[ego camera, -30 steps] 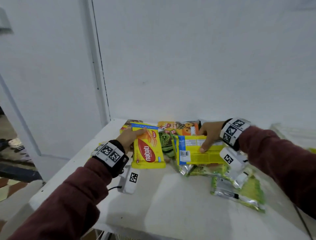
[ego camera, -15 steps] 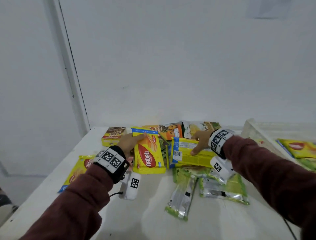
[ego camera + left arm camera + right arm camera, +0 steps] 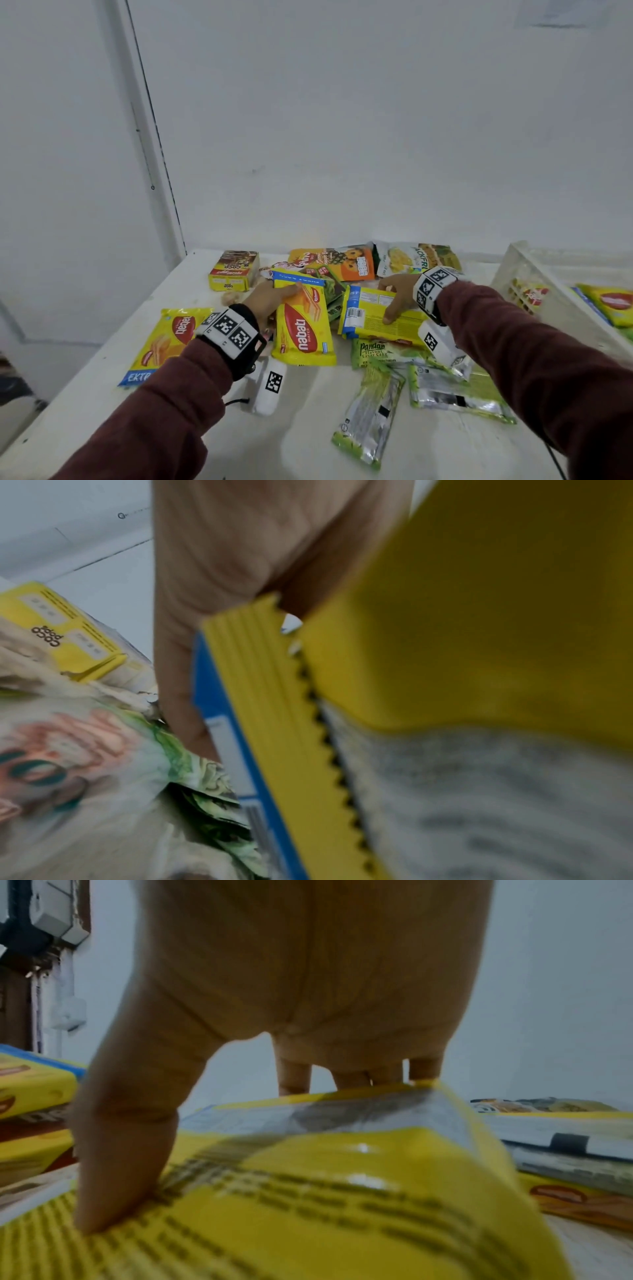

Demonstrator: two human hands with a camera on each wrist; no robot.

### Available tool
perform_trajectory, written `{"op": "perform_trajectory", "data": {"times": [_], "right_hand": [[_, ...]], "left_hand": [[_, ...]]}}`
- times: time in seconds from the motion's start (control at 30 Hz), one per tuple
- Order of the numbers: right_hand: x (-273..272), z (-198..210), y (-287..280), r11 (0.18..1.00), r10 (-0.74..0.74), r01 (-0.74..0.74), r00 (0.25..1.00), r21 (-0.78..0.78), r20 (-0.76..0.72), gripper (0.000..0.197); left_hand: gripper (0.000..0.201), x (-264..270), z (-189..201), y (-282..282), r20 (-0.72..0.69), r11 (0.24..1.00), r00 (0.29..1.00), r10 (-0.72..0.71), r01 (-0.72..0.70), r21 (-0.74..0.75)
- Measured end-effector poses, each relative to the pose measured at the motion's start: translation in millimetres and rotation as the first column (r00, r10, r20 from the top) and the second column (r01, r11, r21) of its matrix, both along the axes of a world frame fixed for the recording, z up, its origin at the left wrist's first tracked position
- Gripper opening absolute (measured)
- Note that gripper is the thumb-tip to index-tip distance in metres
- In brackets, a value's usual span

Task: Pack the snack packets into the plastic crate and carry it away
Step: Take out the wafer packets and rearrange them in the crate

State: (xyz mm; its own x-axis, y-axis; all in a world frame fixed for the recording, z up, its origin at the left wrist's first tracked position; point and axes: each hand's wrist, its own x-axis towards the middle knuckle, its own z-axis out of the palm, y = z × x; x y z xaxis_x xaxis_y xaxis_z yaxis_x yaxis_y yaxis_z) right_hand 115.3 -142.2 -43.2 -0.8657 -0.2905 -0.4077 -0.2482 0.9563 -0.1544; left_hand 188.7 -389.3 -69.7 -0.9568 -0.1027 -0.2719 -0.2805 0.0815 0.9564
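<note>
A yellow nabati wafer packet [image 3: 303, 330] lies on the white table [image 3: 308, 442]. My left hand [image 3: 274, 301] grips its far left edge, thumb on top; the left wrist view shows the fingers [image 3: 219, 588] against the packet's blue-and-yellow edge [image 3: 274, 710]. My right hand [image 3: 390, 301] holds a second yellow packet [image 3: 371, 317], printed back up. The thumb [image 3: 113, 1150] presses on top of that packet [image 3: 308, 1204] and the fingers curl over its far edge. The translucent plastic crate [image 3: 548, 291] stands at the right with packets inside.
Loose on the table lie another nabati packet [image 3: 171, 339], a Coco Pops box [image 3: 234, 270], an orange packet [image 3: 339, 265], a jackfruit packet [image 3: 416, 260] and green pandan cake packets [image 3: 371, 418]. A white wall stands right behind the table.
The view has swung right and down, bringing the crate and the left nabati packet into sight. Both hands keep hold of the same two yellow packets.
</note>
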Motion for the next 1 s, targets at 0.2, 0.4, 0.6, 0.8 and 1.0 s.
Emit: {"op": "perform_trajectory", "data": {"times": [0.2, 0.4, 0.6, 0.8, 1.0], "right_hand": [[2, 6, 0, 0.993, 0.108, -0.112, 0.989, -0.032, -0.097, 0.081], [21, 52, 10, 0.952, 0.306, -0.265, 0.853, 0.155, -0.422, 0.07], [55, 118, 95, 0.986, 0.139, -0.166, 0.737, 0.022, -0.662, 0.057], [84, 157, 225, 0.998, 0.035, 0.014, 0.729, 0.065, -0.684, 0.046], [103, 150, 352, 0.964, 0.026, 0.134, 0.815, 0.231, -0.579, 0.049]], "left_hand": [[0.016, -8, 14, -3, -0.068, 1.0, 0.998, 0.006, -0.008, -0.017], [0.005, -19, 57, 10, -0.272, 0.994, 0.959, 0.083, -0.099, -0.043], [0.007, -10, 114, 80, -0.461, 1.0, 0.887, 0.017, -0.013, 0.011], [0.009, 2, 146, 206, -0.51, 0.985, 0.849, -0.141, 0.17, 0.01], [0.011, 3, 143, 343, -0.463, 0.938, 0.819, -0.338, 0.335, -0.092]]}}
